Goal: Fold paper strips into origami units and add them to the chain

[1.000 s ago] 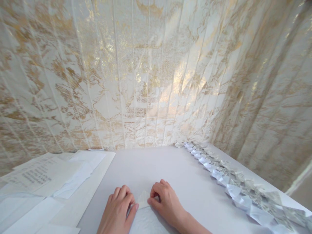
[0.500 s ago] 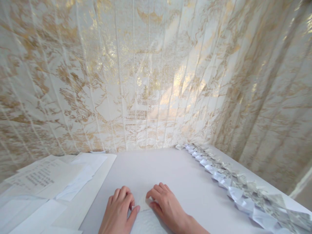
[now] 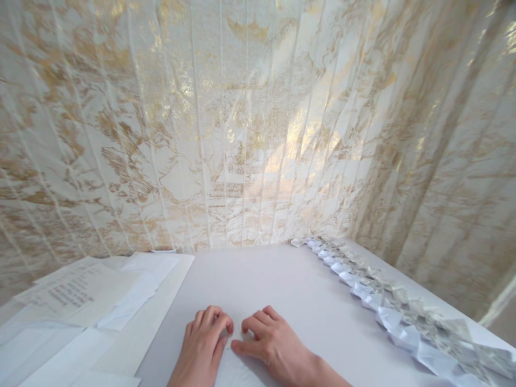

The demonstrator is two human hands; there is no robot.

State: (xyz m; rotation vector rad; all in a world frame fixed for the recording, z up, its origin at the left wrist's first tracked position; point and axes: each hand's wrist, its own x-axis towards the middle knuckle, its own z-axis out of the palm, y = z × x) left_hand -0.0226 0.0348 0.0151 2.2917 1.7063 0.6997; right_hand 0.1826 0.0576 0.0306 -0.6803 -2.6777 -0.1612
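The white paper (image 3: 233, 375) on the table (image 3: 242, 279), between the left hand (image 3: 205, 344) and right hand (image 3: 276, 344), could crease crookedly if they pull unevenly, their fingers (image 3: 264, 318) curled by its far end, though whether they pinch it I cannot tell.

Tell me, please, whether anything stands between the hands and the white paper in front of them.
Nothing visible does: the left hand and right hand are both at the white paper. Loose sheets lie off to the left, folded pieces to the right.
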